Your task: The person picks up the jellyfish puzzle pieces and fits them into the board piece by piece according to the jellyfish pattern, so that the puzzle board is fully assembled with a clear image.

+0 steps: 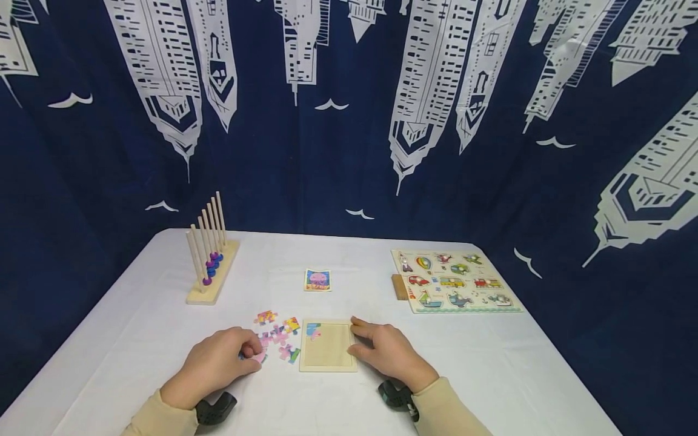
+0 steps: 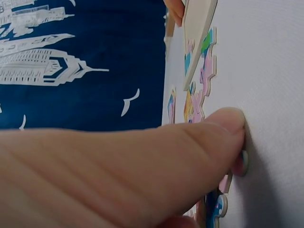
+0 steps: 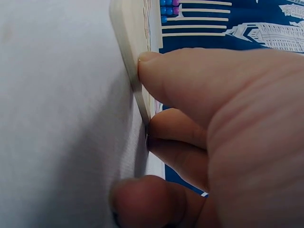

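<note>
My left hand (image 1: 218,361) is among loose jigsaw pieces (image 1: 280,334), its fingers bent and its thumb near the index finger. A pink piece (image 1: 260,357) shows right at its fingertips; I cannot tell whether it is pinched. In the left wrist view the thumb (image 2: 223,124) covers part of the pieces. To the right lies a square wooden puzzle tray (image 1: 329,368), with a blue-and-pink piece (image 1: 313,330) in its upper left corner. My right hand (image 1: 391,351) touches the tray's right edge with thumb and index finger; the thumb (image 3: 156,64) shows against the rim in the right wrist view.
A small picture card (image 1: 317,280) lies beyond the tray. At the back left stands a wooden peg stand (image 1: 223,266) with purple and blue beads. A vehicle picture board (image 1: 463,281) lies at the right, overlapping a brown block (image 1: 399,287). A dark blue printed curtain (image 1: 305,169) hangs behind.
</note>
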Action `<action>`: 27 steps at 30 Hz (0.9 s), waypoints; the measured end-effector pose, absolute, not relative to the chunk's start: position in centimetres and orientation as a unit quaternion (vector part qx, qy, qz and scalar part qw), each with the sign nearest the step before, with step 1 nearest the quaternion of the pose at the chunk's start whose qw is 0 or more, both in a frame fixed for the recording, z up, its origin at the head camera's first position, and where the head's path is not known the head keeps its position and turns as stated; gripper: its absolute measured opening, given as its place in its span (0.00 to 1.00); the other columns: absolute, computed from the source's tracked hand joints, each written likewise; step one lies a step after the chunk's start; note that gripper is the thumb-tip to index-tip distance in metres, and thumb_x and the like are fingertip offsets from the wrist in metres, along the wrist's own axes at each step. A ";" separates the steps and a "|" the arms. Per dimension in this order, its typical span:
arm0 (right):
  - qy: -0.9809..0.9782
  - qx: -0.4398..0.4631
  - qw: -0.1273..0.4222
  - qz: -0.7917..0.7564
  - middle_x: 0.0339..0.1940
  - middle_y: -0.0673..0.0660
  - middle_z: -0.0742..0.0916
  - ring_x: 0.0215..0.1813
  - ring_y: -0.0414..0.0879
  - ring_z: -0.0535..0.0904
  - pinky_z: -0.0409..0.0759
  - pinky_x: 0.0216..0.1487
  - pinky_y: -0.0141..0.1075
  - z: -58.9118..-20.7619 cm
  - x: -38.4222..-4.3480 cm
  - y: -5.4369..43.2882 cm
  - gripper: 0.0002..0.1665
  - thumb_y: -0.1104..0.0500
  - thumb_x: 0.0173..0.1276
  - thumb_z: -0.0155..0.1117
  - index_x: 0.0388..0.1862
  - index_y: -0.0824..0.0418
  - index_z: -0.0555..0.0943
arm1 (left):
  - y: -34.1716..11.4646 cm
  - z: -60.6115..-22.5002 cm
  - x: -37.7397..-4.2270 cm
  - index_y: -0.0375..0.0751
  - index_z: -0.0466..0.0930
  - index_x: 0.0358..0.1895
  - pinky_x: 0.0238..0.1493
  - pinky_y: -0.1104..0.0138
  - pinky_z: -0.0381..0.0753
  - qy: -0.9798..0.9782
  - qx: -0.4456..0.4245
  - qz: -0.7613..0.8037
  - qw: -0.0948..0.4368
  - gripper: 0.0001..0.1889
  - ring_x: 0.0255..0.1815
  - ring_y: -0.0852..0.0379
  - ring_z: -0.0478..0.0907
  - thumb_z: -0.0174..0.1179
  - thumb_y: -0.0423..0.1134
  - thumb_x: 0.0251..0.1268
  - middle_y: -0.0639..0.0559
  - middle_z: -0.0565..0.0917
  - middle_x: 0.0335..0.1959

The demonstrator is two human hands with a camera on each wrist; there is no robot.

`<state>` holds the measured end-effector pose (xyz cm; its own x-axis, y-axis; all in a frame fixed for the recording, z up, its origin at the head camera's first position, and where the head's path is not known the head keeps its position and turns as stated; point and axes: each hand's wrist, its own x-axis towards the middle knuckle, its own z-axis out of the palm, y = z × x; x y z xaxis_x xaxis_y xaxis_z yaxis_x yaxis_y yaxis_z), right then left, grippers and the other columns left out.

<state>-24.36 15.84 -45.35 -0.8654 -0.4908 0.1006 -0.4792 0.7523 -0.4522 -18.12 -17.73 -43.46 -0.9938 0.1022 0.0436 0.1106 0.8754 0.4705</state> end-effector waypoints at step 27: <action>0.933 -0.264 0.009 -0.246 0.73 0.53 0.79 0.72 0.52 0.76 0.75 0.69 0.51 -45.5 -24.4 15.9 0.28 0.50 0.73 0.68 0.67 0.62 0.81 | -17.1 -44.1 -18.4 0.55 0.82 0.35 0.33 0.62 0.71 -0.967 -0.042 -0.251 -0.006 0.15 0.32 0.60 0.71 0.81 0.47 0.49 0.60 0.77 0.33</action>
<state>-24.43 15.94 -45.48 -0.8606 -0.4966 0.1133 -0.4879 0.7400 -0.4630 -18.42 -17.07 -44.10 -0.9965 0.0834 0.0091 0.0773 0.8705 0.4861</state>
